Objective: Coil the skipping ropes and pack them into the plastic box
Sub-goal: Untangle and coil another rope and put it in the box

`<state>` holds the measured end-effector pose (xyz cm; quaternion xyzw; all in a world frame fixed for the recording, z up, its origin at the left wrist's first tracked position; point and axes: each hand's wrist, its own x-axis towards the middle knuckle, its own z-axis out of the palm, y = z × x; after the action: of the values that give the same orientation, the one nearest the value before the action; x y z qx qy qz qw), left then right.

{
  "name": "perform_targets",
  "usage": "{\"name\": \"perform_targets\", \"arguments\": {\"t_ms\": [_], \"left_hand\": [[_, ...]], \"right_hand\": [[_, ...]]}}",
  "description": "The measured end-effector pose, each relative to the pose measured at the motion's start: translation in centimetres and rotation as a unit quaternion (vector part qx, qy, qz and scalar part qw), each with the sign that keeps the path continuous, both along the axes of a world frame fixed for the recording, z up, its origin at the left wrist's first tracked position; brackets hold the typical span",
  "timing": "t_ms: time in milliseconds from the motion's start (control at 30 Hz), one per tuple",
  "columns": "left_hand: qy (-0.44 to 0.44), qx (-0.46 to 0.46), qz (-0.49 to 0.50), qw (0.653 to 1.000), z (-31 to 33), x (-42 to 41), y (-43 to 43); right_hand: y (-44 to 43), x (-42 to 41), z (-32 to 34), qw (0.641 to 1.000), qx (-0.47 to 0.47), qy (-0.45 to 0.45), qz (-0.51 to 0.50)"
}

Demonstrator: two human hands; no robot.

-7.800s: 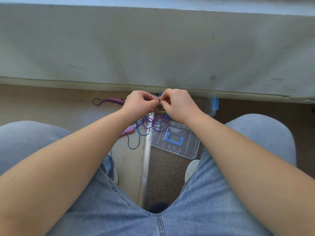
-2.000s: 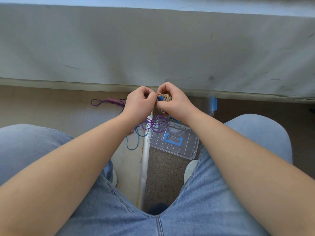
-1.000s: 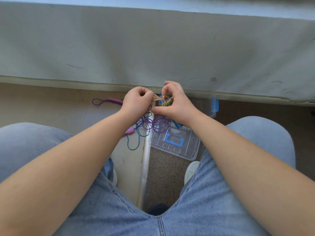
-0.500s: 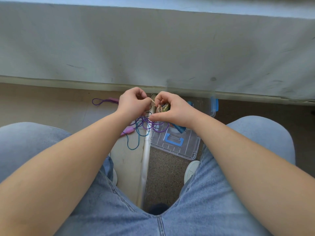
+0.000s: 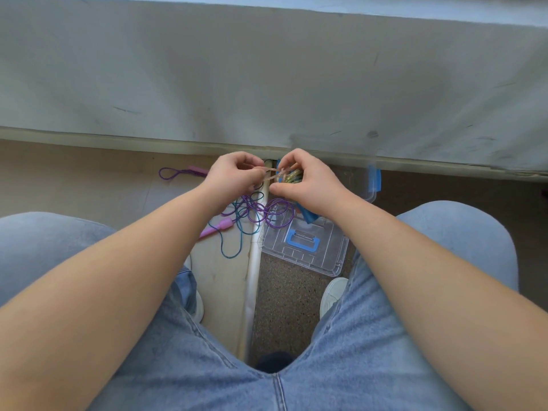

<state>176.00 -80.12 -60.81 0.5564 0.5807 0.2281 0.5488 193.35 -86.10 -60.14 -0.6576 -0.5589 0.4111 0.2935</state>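
No readable text, labels, brands or numbers on anything in view.

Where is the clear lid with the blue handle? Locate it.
The clear lid lies flat on the speckled floor, centre of the head view, below the right hand, beside the purple rope loops.

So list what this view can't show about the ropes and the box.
- Plastic box interior: hidden by the right hand, head view.
- Coiled bundle: mostly covered by fingers, too small to count loops.
- Purple rope and teal rope: tangled, ends unclear.
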Motion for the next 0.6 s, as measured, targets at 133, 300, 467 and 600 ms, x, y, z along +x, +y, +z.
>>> {"name": "perform_targets", "arguments": {"t_ms": [133,300,467,600], "left_hand": [[-0.035,-0.048,-0.069,0.996,-0.1,0.9,-0.8],[-0.026,-0.072,-0.04,0.996,0.2,1.4,-0.7],[-0.073,-0.158,-0.007,0.985,-0.1,1.2,0.6],[-0.118,-0.197,0.063,0.971,-1.4,2.1,2.2]], "right_hand": [[0.5,0.5,-0.7,0.998,-0.031,-0.015,-0.049],[1.0,0.4,-0.7,0.995,-0.086,0.053,-0.023],[1.8,1.7,-0.9,0.982,-0.141,0.124,0.001],[3.1,2.7,-2.6,0.98,-0.143,0.128,-0.046]]}}
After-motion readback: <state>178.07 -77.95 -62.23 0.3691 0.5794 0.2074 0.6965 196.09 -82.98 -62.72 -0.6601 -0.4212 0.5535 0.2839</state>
